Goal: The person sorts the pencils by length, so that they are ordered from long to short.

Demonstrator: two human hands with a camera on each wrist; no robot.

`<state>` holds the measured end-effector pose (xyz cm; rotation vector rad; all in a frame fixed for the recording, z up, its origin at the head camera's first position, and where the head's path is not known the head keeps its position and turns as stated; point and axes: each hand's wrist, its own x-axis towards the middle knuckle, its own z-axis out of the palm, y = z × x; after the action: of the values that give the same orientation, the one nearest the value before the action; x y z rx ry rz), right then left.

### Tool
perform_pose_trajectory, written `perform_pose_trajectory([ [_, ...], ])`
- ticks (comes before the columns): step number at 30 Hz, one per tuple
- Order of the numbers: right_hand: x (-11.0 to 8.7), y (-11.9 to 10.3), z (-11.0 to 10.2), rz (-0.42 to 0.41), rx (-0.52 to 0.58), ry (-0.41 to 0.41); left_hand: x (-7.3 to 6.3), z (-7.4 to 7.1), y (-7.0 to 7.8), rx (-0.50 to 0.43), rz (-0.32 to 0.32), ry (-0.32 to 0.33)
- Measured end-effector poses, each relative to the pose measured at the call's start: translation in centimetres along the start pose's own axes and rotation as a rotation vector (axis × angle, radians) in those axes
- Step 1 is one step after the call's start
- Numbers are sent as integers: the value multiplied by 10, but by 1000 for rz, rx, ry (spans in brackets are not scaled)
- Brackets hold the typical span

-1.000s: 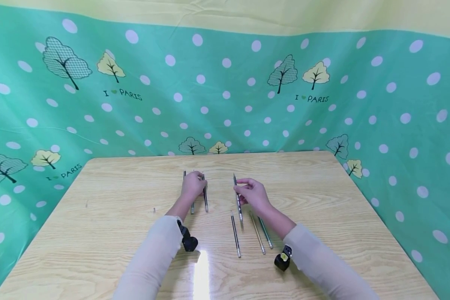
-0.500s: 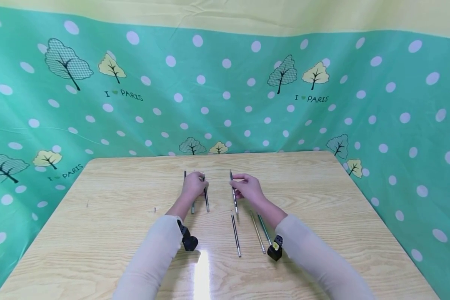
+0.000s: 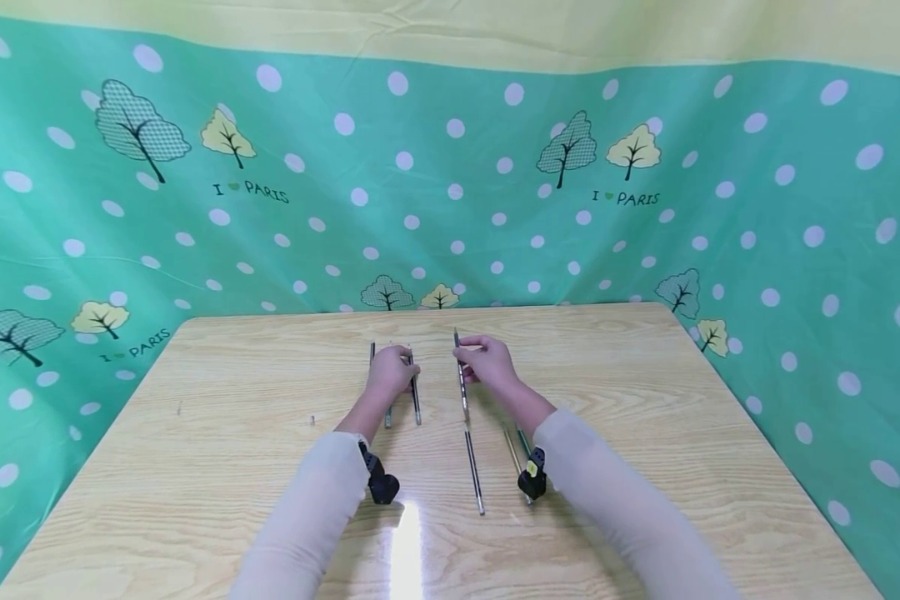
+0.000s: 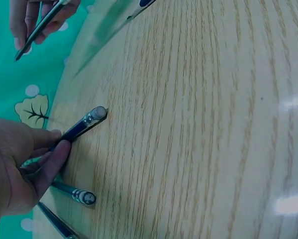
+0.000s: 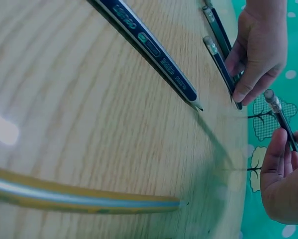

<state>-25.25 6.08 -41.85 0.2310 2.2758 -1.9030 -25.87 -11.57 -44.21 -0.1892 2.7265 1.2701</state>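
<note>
Beyond the navy pencil (image 3: 474, 471), the right hand (image 3: 485, 360) pinches a raised pencil (image 3: 462, 390); left of the navy pencil, the left hand (image 3: 391, 372) pinches a dark pencil (image 3: 416, 400).

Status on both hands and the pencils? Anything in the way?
Left hand pinching dark pencil on tabletop. Right hand pinching raised pencil. Possible snag: yellow pencil and green pencil, partly hidden by right wrist camera.

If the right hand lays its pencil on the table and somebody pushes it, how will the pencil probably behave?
The pencil should be stiff, as it looks straight. It is probably light, since the right hand holds it in a pinch. Pushed sideways, it may roll, being long and thin; whether it is round or flat-sided is unclear.
</note>
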Motion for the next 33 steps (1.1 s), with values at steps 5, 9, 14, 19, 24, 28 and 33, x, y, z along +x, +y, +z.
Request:
perform_pose_trajectory([
  [5,4,2,3,7,-15,-2,-1,0,0,5,16,0],
  [9,7,5,5,18,-22,0,-2,1,0,-5,20,-10],
  [14,11,10,8,18,-28,5,-4,0,0,-14,15,-5],
  [19,13,11,12,17,-26,13,-5,0,1,-10,15,-2],
  [24,15,11,14,13,-34,11,-5,0,1,-3,17,-1],
  [28,16,11,16,8,-43,9,-3,0,0,-3,12,5],
  [33,18,11,21,-13,-62,5,-1,1,0,-2,12,11],
])
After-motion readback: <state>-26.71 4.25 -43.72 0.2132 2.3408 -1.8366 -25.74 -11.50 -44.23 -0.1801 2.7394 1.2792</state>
